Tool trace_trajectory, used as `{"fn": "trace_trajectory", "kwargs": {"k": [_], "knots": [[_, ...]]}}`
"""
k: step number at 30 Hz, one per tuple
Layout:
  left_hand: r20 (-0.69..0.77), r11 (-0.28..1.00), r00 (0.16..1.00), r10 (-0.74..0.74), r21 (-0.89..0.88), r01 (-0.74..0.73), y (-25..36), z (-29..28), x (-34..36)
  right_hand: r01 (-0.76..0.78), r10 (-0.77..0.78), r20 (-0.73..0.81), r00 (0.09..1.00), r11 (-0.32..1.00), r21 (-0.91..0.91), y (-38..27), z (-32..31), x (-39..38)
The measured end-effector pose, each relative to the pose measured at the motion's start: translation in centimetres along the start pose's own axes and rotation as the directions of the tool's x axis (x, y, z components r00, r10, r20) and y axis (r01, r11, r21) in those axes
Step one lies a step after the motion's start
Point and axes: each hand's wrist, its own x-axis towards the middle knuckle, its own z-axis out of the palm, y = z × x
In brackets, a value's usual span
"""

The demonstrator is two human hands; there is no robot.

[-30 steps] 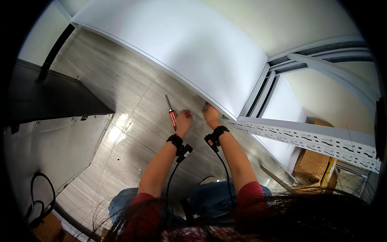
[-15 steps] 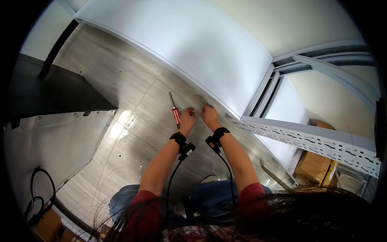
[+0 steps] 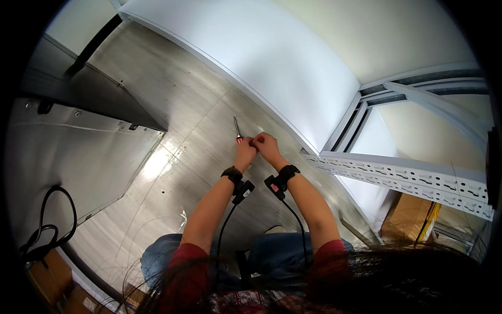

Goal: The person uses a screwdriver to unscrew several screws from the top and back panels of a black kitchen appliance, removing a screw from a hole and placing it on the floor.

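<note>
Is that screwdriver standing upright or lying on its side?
Lying on its side, it seems: the screwdriver shows its shaft lengthwise against the floor, while the left hand hides most of its handle.

Light moderate, uneven. Strong glare patch on floor [image 3: 196,154], left of hands [image 3: 269,148]. White panel [image 3: 251,73] at far side bright, soft grey shadow across middle. Near right edge very dark. Fisheye rim black, long edges bowed. Fine detail at fingertips soft.

No writing is legible. The left wrist unit [image 3: 238,184] bears a white label [image 3: 247,193], the right wrist unit [image 3: 279,181] a red label [image 3: 274,187].
</note>
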Motion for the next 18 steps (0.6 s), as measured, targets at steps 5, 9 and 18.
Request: {"fn": "trace_trajectory", "kwargs": {"k": [5, 9, 18], "knots": [[0.035, 0.987, 0.997, -0.067, -0.144, 0.071, -1.9, -2.8, 1.0, 0.013, -0.034, 0.155, 0.987, 0.990, 0.137, -2.4, 1.9, -0.4], [0.029, 0.965, 0.981, -0.191, -0.176, 0.193, 0.2, -4.3, -0.3, -0.037, 0.008, 0.206, 0.979, 0.990, 0.134, -3.2, 2.2, -0.7], [-0.117, 0.962, 0.961, -0.252, 0.076, 0.262, -1.4, -5.4, -0.7, -0.025, 0.021, -0.013, 1.000, 0.851, -0.525, -1.5, 3.2, -1.7]]}}
